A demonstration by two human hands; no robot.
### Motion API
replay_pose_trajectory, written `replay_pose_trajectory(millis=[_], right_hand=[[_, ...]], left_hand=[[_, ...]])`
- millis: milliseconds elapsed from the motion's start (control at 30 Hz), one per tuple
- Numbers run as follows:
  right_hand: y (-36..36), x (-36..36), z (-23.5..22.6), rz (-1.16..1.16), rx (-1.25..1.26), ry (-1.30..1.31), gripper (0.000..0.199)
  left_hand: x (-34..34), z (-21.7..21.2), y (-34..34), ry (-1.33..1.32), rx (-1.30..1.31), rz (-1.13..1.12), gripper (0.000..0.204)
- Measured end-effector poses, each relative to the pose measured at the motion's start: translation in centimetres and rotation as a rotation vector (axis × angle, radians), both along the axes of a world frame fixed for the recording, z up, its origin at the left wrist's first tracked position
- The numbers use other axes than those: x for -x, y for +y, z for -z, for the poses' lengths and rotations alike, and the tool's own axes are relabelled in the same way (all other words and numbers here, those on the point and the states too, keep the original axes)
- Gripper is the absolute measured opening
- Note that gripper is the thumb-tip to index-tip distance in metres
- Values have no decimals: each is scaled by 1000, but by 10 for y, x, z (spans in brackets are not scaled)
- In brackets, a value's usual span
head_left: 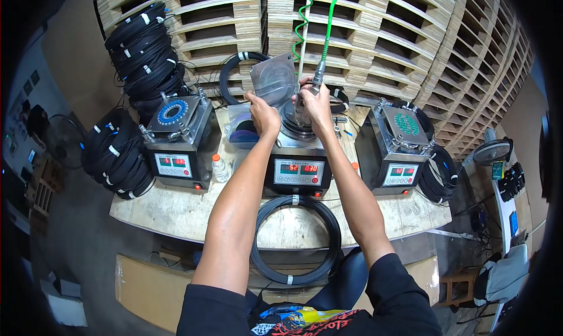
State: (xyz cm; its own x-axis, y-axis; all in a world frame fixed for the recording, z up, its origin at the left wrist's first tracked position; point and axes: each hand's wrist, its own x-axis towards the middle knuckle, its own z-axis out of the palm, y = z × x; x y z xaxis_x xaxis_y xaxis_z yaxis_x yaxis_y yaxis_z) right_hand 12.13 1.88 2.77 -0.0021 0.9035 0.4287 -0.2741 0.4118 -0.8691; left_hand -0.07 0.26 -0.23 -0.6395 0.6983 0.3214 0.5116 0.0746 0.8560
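Note:
My left hand (pixel 264 116) grips the edge of a square plate (pixel 274 81) with a round, shiny, film-like face, tilted up over the middle machine (pixel 298 167). Wrapped in my right hand (pixel 316 106) is a metal air gun (pixel 319 73), fed by a green hose (pixel 329 31); it is close to the plate's right edge. Below both hands sits the machine's round turntable (pixel 298 129), partly covered by my right hand. Translucent sheets with a dark disc (pixel 243 133) lie left of the machine, beside an orange-capped bottle (pixel 220 169).
Similar machines flank the middle one: the left machine (pixel 176 133) carries a blue ring of parts, the right machine (pixel 404 136) green ones. Black cable coils (pixel 146 51) pile at the left. Another coil (pixel 296 239) hangs over the table's front edge (pixel 205 233). Wooden pallets (pixel 375 37) stand behind.

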Motion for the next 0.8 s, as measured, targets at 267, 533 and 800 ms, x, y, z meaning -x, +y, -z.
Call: replay_pose_trajectory(millis=[267, 533, 800], right_hand=[[3, 25, -25, 173, -234, 302, 13], [21, 2, 14, 257, -76, -69, 13], [39, -3, 14, 336, -198, 336, 10]], left_hand=[[2, 2, 1, 63, -57, 44, 46], [3, 8, 4, 149, -71, 73, 48], [1, 8, 0, 329, -43, -60, 40]])
